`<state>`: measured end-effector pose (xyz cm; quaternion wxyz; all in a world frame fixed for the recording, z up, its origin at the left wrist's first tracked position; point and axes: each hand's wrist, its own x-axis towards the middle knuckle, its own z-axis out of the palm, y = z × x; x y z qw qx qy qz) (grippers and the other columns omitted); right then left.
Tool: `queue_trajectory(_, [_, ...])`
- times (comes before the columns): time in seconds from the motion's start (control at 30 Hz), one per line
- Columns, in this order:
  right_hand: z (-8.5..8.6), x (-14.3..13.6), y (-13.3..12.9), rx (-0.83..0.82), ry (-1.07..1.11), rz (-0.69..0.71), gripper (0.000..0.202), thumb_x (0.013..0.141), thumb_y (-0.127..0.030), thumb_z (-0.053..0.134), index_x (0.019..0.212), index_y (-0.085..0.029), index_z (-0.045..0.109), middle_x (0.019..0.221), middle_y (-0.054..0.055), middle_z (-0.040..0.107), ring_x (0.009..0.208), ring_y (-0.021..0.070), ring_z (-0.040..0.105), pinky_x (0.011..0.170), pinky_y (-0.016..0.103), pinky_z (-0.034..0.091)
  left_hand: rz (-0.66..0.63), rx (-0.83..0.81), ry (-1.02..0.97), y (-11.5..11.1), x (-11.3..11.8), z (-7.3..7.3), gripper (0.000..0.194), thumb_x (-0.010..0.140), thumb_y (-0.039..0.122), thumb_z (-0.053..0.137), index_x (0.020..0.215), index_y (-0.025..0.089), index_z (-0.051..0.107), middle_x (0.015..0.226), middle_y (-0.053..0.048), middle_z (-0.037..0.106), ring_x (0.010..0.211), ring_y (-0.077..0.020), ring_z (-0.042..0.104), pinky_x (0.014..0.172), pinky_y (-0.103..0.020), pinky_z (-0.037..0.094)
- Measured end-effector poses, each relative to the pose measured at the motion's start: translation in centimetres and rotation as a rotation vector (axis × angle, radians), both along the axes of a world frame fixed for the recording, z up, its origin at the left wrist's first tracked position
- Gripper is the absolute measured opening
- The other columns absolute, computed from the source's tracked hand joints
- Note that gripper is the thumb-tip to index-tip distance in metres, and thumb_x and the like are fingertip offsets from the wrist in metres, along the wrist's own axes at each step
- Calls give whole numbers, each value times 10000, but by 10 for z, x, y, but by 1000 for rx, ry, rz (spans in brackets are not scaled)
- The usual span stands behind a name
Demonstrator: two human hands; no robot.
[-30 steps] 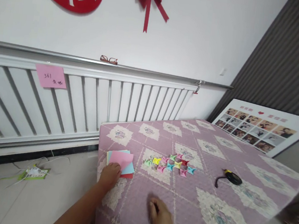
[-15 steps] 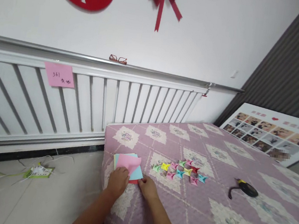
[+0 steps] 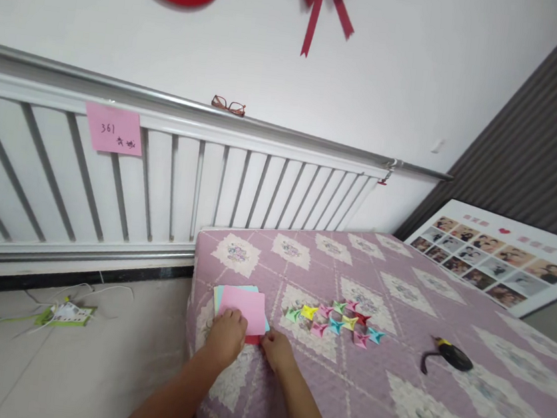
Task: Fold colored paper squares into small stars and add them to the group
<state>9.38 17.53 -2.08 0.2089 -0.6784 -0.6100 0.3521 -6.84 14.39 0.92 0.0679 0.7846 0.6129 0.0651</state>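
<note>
A stack of square coloured papers lies near the bed's left edge, with a pink sheet (image 3: 248,305) on top. Light blue and pale sheets (image 3: 219,295) show at its upper left, and a red sheet (image 3: 253,339) at its lower edge. My left hand (image 3: 228,335) is on the pink sheet's lower left, fingers curled against the paper. At the stack's lower right corner, my right hand (image 3: 276,350) pinches a paper edge; which sheet is hard to tell. Small folded paper pieces (image 3: 335,325) in several colours sit in rows to the right.
The bed (image 3: 303,386) has a purple patterned cover. A black and yellow tool (image 3: 453,356) lies on its right side. Behind are a white radiator (image 3: 231,183) with glasses (image 3: 228,105) on its pipe and a photo board (image 3: 499,257). A power strip (image 3: 65,314) is on the floor.
The pink sheet, whose right side was lifted and curled, now lies flatter over the blue one. My left hand has shifted slightly right along it. The view has tilted a little.
</note>
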Motion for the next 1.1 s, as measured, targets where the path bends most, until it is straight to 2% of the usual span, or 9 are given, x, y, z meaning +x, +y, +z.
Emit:
queue_trajectory(0.2, [3,0,-2,-151,10,20,331,906,-358,558,1182,-177,546,1195,71,565,996,207,588,833,410,511,-97,-21,33,6,-2,2,233,884,142,427,1050,143,590,1075,-147,600,996,-265,544,818,-386,456])
queue_trajectory(0.37, [1,1,-2,-216,34,-1,329,908,-358,555,1182,-178,545,1194,72,565,996,206,588,834,410,511,-84,-24,36,13,-6,5,243,890,118,397,1043,137,585,1034,-122,623,953,-238,581,814,-361,468])
queue_trajectory(0.53, [3,0,-4,-259,73,-24,327,909,-357,554,1183,-180,544,1194,72,565,995,204,588,835,410,511,-96,3,36,8,-5,7,234,912,172,387,1020,158,593,1044,-108,614,996,-243,555,835,-364,460])
queue_trajectory(0.73, [4,0,-6,-247,114,-36,339,905,-355,561,1190,-174,539,1194,75,564,995,205,589,831,412,512,-104,17,68,2,-1,6,241,872,290,512,1064,160,579,1117,-127,565,1036,-276,508,819,-385,468])
queue_trajectory(0.97, [-3,3,-5,-229,124,-38,324,909,-357,553,1182,-181,546,1197,73,564,995,202,588,835,408,511,-110,-14,116,6,10,6,273,865,96,418,1094,136,561,1093,-168,572,1003,-276,537,779,-389,481])
queue_trajectory(1.1, [-3,4,-5,-213,116,-49,325,910,-358,552,1182,-180,545,1193,73,565,993,202,588,835,409,511,-120,-26,121,7,12,5,275,842,74,434,1086,119,555,1052,-167,597,982,-270,560,780,-372,477])
